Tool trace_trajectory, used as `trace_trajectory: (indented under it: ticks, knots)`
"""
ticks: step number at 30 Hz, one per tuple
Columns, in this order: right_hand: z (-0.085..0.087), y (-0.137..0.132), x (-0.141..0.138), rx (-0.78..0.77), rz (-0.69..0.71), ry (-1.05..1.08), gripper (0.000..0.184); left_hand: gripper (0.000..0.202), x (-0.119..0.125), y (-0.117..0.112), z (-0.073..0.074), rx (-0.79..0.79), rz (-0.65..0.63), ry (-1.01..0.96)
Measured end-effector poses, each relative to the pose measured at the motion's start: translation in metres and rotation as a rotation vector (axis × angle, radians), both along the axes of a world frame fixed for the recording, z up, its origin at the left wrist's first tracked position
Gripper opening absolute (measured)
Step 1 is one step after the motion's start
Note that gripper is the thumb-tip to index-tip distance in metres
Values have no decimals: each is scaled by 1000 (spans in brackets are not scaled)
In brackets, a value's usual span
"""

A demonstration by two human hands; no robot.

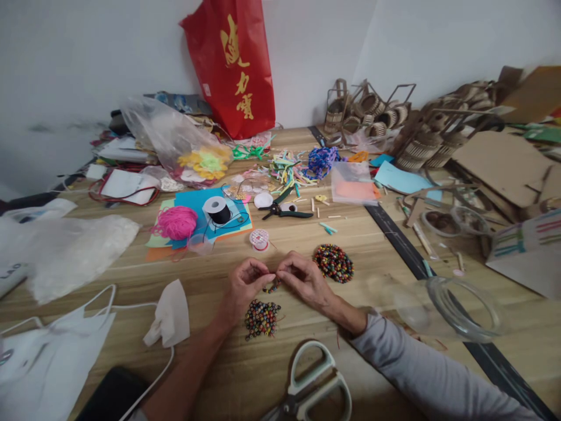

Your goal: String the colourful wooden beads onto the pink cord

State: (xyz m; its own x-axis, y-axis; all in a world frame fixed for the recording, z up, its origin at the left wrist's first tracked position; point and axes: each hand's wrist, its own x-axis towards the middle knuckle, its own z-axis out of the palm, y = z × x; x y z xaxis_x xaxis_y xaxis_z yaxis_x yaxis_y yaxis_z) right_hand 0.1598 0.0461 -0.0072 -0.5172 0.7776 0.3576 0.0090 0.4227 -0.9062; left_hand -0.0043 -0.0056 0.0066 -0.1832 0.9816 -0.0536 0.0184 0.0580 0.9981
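My left hand and my right hand meet over the wooden table, fingers pinched together on a short strand of coloured beads that hangs between them. A small heap of multicoloured beads lies just below my left hand. A larger round pile of the same beads sits to the right of my right hand. A small spool of clear thread stands just beyond my hands.
Scissors with pale handles lie at the near edge. A clear glass jar lies on its side at right. Pliers, a black cord spool, pink yarn, coloured paper, plastic bags and cardboard crowd the far side.
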Motion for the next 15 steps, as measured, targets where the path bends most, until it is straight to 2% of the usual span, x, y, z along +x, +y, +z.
trace_trajectory:
  ticks: [5,7,11,15]
  knots:
    - [-2,1,-1,-60,-23,19,22,13,-2,0,-3,101,90,113]
    - [-3,1,-1,-98,-32,26,24,16,-3,-1,-2,144,107,198]
    - [-4,1,-2,-126,-40,36,25,31,-2,-3,4,213,25,352]
    - [-3,1,-2,-121,-50,20,24,30,2,-5,7,240,-78,432]
